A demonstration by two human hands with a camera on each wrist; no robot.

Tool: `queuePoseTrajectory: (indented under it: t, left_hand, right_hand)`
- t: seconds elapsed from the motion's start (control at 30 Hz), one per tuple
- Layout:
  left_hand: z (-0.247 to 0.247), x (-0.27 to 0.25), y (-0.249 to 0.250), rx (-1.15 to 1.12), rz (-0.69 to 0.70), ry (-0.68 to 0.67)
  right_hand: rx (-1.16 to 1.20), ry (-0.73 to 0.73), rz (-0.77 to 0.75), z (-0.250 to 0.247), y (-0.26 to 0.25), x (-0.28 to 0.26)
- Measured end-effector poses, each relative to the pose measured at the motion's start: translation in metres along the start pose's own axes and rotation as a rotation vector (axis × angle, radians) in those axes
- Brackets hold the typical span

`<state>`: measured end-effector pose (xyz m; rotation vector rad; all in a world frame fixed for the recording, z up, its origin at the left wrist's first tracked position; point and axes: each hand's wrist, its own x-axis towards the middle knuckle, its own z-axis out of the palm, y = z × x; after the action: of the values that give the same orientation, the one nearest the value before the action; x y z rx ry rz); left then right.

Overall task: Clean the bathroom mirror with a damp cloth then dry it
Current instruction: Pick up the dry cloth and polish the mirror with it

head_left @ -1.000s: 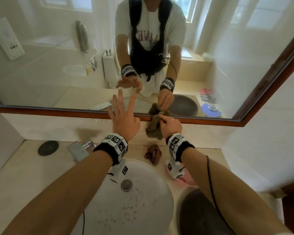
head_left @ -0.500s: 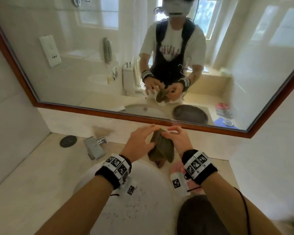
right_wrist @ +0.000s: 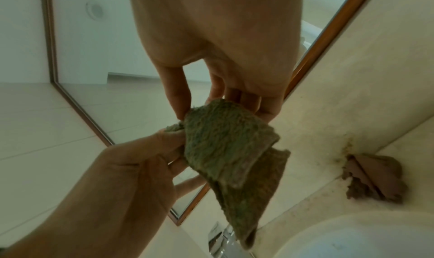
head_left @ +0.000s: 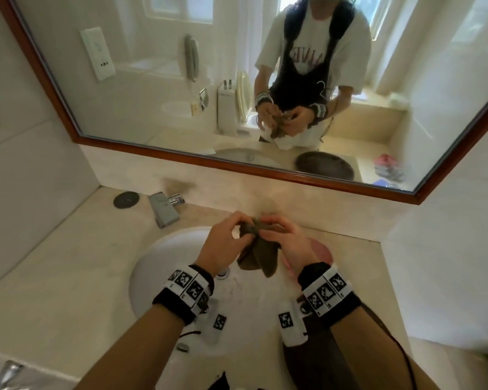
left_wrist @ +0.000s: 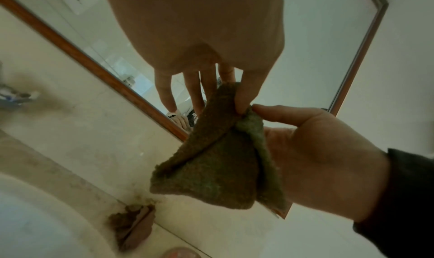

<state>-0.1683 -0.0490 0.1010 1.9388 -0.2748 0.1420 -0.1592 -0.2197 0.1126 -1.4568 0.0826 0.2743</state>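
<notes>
An olive-brown cloth (head_left: 261,254) hangs folded over the white sink (head_left: 158,263), held by both hands at its top edge. My left hand (head_left: 243,223) pinches the left part of that edge between thumb and fingers. My right hand (head_left: 268,222) pinches the edge right beside it. In the left wrist view the left hand (left_wrist: 241,102) nips the cloth (left_wrist: 211,165) beside the right hand's thumb (left_wrist: 270,113). In the right wrist view the right hand (right_wrist: 187,113) holds the cloth (right_wrist: 225,145) above the left hand (right_wrist: 140,160). The wood-framed mirror (head_left: 158,88) rises behind the counter.
A second brownish cloth (left_wrist: 133,225) lies crumpled on the counter against the back wall. A chrome faucet (head_left: 165,208) and a black round disc (head_left: 126,199) sit left of the sink. A pink object (head_left: 320,249) lies under my right wrist. A dark round basin (head_left: 316,361) is below.
My left hand came down from the mirror and took hold of the cloth. Both hands drew back from the mirror frame and now hold the cloth over the sink.
</notes>
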Motion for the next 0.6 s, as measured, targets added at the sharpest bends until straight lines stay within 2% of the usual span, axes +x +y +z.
queuePoseTrajectory:
  t: [0.17, 0.33, 0.47, 0.6]
  left_hand:
    - [0.016, -0.019, -0.001, -0.004, -0.068, 0.014]
    - [0.023, -0.025, -0.009, -0.031, -0.058, 0.024]
    - [0.030, -0.028, -0.011, -0.122, -0.087, -0.041]
    - [0.040, -0.034, -0.017, -0.188, -0.029, -0.149]
  right_hand:
    - [-0.051, 0.056, -0.031, -0.007, 0.018, -0.030]
    - [-0.099, 0.116, -0.044, -0.010, 0.037, -0.049]
    - [-0.075, 0.232, -0.052, -0.003, 0.047, -0.063]
    - [-0.077, 0.389, -0.009, 0.003, 0.058, -0.081]
